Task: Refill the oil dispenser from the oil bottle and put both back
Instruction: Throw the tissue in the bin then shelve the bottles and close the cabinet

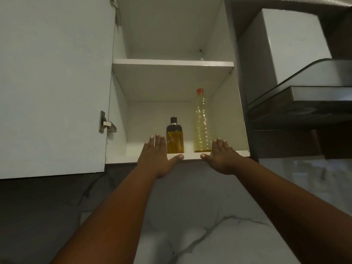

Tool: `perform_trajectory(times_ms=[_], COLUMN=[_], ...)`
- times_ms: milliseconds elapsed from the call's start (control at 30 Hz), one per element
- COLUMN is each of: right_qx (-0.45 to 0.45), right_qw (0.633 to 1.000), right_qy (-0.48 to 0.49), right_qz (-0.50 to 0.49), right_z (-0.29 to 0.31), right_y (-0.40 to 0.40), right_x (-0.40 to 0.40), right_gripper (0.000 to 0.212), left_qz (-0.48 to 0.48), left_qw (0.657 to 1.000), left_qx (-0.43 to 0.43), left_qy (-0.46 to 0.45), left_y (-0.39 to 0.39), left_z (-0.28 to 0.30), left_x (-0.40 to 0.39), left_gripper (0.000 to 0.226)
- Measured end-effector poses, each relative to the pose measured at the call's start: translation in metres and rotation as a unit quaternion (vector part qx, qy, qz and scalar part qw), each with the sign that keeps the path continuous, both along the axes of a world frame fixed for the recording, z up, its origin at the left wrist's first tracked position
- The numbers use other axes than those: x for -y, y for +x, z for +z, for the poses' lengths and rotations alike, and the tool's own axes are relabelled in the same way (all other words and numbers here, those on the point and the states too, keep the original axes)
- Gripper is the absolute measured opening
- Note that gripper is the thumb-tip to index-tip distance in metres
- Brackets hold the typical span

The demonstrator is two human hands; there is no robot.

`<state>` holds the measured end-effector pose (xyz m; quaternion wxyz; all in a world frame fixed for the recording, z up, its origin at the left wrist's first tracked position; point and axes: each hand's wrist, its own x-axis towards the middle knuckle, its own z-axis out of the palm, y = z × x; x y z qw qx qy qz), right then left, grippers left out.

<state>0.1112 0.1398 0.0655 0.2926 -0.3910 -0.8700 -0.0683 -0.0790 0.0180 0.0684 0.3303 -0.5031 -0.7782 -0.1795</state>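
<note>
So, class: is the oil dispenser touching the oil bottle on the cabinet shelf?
Apart. The head view shows a clear strip of white shelf between the oil dispenser and the oil bottle; they stand side by side, upright, without contact.

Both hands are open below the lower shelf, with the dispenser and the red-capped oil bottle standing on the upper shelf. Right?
Not quite. The head view shows the oil dispenser and the red-capped oil bottle standing on the lower shelf, not the upper one. The left hand and right hand are open, as you said.

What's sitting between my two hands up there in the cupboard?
In the head view, the oil dispenser and oil bottle stand between left hand and right hand.
</note>
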Motion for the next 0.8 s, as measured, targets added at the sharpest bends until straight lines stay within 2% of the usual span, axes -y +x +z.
perform_trajectory(times_ms=[67, 333, 500, 667, 800], right_qx=[0.021, 0.087, 0.095, 0.069, 0.044], right_qw=[1.000, 0.993, 0.989, 0.982, 0.970], right_qy=[-0.004, 0.080, 0.108, 0.133, 0.168], right_qz=[0.000, -0.016, 0.034, 0.116, 0.168], right_z=[-0.001, -0.013, -0.010, -0.008, 0.008], right_y=[0.009, 0.045, 0.065, 0.083, 0.088], right_x=[0.016, 0.093, 0.146, 0.198, 0.243], right_gripper=[0.082, 0.090, 0.091, 0.081, 0.079], left_qz=[0.010, 0.078, 0.118, 0.178, 0.208], left_qw=[1.000, 0.997, 0.992, 0.980, 0.967], left_qx=[0.001, -0.027, -0.029, -0.050, -0.112], left_qy=[-0.005, -0.009, 0.026, 0.071, 0.099], left_y=[0.002, 0.045, 0.092, 0.123, 0.144], left_z=[-0.008, -0.018, -0.015, -0.014, 0.003], left_x=[0.017, 0.114, 0.184, 0.248, 0.302], left_gripper=[0.099, 0.101, 0.100, 0.100, 0.098])
